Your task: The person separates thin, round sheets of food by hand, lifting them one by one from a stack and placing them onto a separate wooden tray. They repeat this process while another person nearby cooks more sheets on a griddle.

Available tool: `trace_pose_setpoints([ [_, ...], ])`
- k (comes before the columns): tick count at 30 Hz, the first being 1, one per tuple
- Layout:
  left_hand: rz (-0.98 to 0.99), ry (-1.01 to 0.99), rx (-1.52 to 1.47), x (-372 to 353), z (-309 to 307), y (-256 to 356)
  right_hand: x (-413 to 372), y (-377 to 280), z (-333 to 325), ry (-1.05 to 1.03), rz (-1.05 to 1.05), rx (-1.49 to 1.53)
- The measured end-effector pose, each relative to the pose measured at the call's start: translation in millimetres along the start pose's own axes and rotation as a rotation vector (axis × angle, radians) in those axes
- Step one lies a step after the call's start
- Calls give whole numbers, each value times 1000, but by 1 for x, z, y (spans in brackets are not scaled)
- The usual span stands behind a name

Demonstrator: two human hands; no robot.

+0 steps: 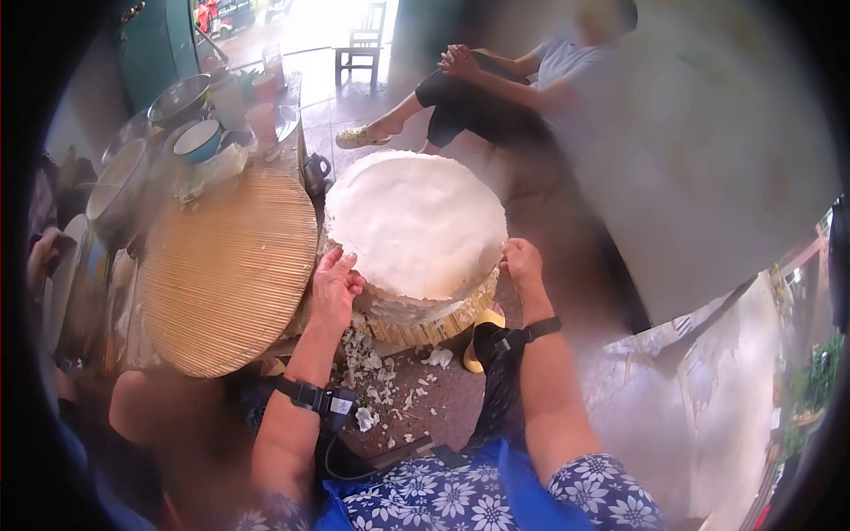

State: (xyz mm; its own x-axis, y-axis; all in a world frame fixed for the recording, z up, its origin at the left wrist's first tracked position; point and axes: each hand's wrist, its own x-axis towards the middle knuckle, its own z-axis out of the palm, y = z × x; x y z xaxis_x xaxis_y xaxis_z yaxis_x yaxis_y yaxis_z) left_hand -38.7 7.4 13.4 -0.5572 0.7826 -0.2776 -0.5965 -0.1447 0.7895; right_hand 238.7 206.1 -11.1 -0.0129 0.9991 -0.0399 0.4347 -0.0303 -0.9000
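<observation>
A thick round stack of thin white sheets [416,221], with ragged edges, lies in front of me on a round slatted mat [416,334]. At the near left rim of the stack, my left hand [335,290] has its fingers curled and its fingertips at the edge of the top sheet. Across from it, my right hand [522,260] pinches at the right edge of that sheet. The exact hold of the fingertips is too small to see clearly. Left of the stack, close to my left hand, is a second round slatted mat [228,274], bare on top.
White scraps [381,389] litter the floor below. A table on the left carries a blue bowl [197,139], a metal basin [179,99] and cups [262,122]. A person [496,93] sits ahead with clasped hands. A chair [361,49] stands near the doorway; another person's hand [44,252] shows at far left.
</observation>
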Motion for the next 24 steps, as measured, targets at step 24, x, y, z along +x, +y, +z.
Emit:
trace_pose_setpoints([
  [24, -139, -260, -66, 13, -1, -24, 16, 17, -15, -211, 166, 621],
])
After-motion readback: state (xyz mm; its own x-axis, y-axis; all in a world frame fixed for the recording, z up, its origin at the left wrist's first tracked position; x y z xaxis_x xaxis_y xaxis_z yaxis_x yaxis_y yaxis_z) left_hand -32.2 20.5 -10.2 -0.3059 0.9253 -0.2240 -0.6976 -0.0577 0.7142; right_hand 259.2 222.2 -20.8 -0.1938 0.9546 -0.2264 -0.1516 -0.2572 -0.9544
